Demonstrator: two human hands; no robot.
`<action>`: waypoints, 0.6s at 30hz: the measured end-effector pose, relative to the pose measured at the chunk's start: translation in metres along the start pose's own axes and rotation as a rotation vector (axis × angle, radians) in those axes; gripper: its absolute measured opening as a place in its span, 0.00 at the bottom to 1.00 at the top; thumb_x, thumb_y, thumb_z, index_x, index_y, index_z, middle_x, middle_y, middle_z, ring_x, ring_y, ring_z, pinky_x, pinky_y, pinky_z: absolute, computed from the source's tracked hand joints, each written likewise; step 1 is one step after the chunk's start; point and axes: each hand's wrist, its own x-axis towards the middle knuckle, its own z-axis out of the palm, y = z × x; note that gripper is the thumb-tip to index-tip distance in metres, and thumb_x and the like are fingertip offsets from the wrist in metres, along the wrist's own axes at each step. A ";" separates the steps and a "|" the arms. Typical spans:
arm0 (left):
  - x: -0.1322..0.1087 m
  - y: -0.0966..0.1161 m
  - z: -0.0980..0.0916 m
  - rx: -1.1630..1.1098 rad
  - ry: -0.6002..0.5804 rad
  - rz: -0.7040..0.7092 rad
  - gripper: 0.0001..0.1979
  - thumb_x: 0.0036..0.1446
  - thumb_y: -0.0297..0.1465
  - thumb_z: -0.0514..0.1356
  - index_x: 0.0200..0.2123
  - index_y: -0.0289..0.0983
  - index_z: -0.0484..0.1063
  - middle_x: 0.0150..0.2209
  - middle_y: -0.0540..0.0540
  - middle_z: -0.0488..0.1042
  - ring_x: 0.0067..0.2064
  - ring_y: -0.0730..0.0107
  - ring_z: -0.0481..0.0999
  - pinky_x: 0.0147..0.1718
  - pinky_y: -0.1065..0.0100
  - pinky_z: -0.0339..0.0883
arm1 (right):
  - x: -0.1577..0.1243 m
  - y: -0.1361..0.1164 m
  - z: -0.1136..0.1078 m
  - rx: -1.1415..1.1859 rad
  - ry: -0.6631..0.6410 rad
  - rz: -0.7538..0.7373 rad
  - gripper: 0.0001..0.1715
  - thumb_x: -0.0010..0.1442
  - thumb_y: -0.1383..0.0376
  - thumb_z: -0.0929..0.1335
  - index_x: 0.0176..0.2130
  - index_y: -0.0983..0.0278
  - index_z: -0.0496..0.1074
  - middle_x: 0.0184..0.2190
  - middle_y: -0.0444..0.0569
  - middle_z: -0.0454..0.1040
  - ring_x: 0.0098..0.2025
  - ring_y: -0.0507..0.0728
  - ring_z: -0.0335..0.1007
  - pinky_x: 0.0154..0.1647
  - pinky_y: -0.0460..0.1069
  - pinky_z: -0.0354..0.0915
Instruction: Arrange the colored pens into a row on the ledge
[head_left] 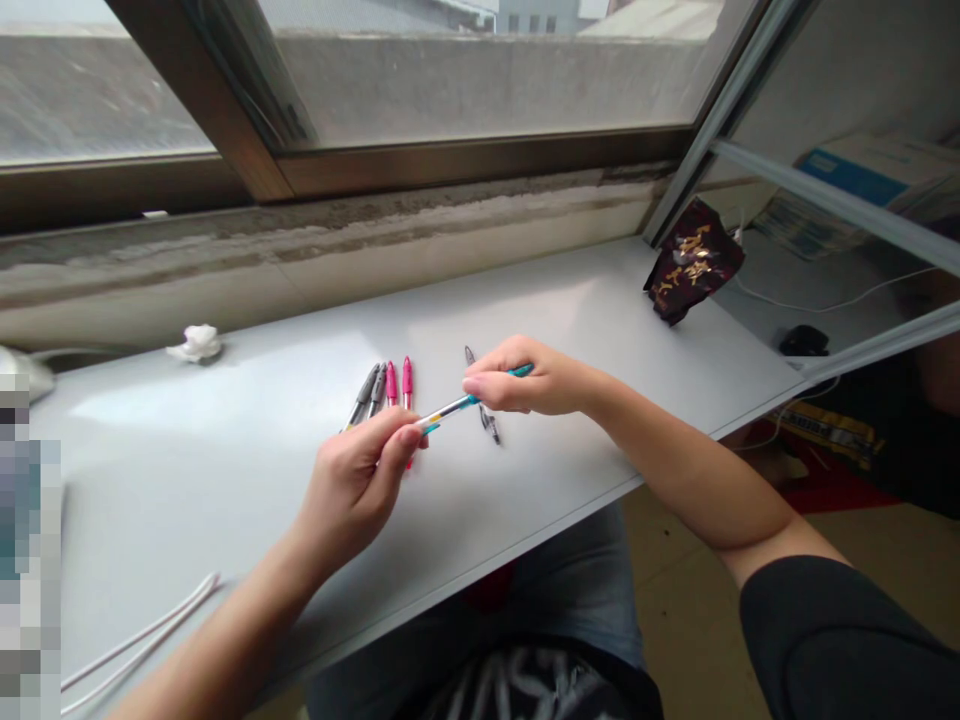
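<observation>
A clear-barrelled pen with blue parts (450, 409) is held in the air between both my hands, above the desk. My left hand (367, 460) pinches its lower-left end. My right hand (525, 375) closes round the other end, where a blue tip pokes out past the fingers. Just beyond my left hand lie two grey-black pens (365, 392) and two pink-red pens (407, 378), side by side and partly hidden by that hand. A single black pen (491, 428) rests on the desk under my right hand, its middle covered.
The white desk (570, 480) runs along a window wall. A crumpled white tissue (200, 343) lies at the back left, and a white cable (150, 635) at the front left. A dark printed bag (694, 262) stands by the metal shelf frame (840, 190) on the right.
</observation>
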 end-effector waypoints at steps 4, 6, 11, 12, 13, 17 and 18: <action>0.003 -0.001 -0.008 -0.070 -0.040 -0.102 0.17 0.75 0.34 0.54 0.33 0.38 0.75 0.23 0.55 0.70 0.22 0.75 0.69 0.24 0.74 0.62 | -0.003 -0.004 -0.010 -0.120 0.040 -0.050 0.22 0.66 0.53 0.76 0.34 0.64 0.67 0.27 0.40 0.69 0.28 0.48 0.63 0.28 0.44 0.59; 0.003 -0.004 -0.010 -0.009 0.015 -0.108 0.15 0.74 0.34 0.57 0.34 0.38 0.77 0.22 0.55 0.71 0.22 0.75 0.68 0.24 0.74 0.61 | -0.003 -0.001 -0.014 -0.118 0.106 -0.007 0.23 0.65 0.49 0.76 0.39 0.64 0.69 0.31 0.43 0.73 0.30 0.49 0.68 0.30 0.45 0.63; 0.003 -0.009 -0.008 0.123 0.078 -0.059 0.12 0.72 0.32 0.59 0.35 0.37 0.78 0.24 0.54 0.72 0.21 0.76 0.65 0.24 0.73 0.58 | -0.002 0.010 -0.019 -0.176 0.135 0.121 0.23 0.73 0.50 0.68 0.34 0.65 0.71 0.27 0.45 0.74 0.28 0.50 0.70 0.30 0.46 0.64; 0.003 -0.009 -0.007 0.137 0.084 -0.056 0.12 0.72 0.32 0.59 0.35 0.37 0.78 0.24 0.54 0.72 0.21 0.77 0.64 0.24 0.73 0.58 | -0.002 0.011 -0.019 -0.196 0.161 0.093 0.18 0.69 0.53 0.72 0.39 0.65 0.71 0.31 0.46 0.75 0.30 0.50 0.71 0.31 0.46 0.65; 0.003 -0.010 -0.007 0.148 0.090 -0.057 0.12 0.72 0.32 0.59 0.35 0.37 0.78 0.23 0.55 0.71 0.21 0.77 0.63 0.23 0.73 0.57 | -0.001 0.011 -0.018 -0.205 0.199 0.055 0.19 0.63 0.56 0.77 0.45 0.65 0.71 0.37 0.47 0.77 0.32 0.50 0.72 0.32 0.46 0.66; 0.005 -0.011 -0.007 0.171 0.110 -0.075 0.13 0.73 0.33 0.58 0.36 0.38 0.79 0.21 0.56 0.68 0.19 0.77 0.59 0.22 0.72 0.55 | 0.001 0.013 -0.017 -0.160 0.309 0.018 0.26 0.64 0.53 0.76 0.53 0.63 0.69 0.43 0.48 0.77 0.34 0.50 0.72 0.33 0.47 0.68; 0.005 -0.012 -0.007 0.174 0.108 -0.077 0.13 0.73 0.33 0.58 0.36 0.38 0.79 0.21 0.56 0.68 0.19 0.77 0.58 0.22 0.72 0.55 | 0.001 0.014 -0.017 -0.159 0.295 0.040 0.19 0.69 0.52 0.72 0.47 0.64 0.71 0.38 0.47 0.76 0.32 0.50 0.71 0.33 0.47 0.67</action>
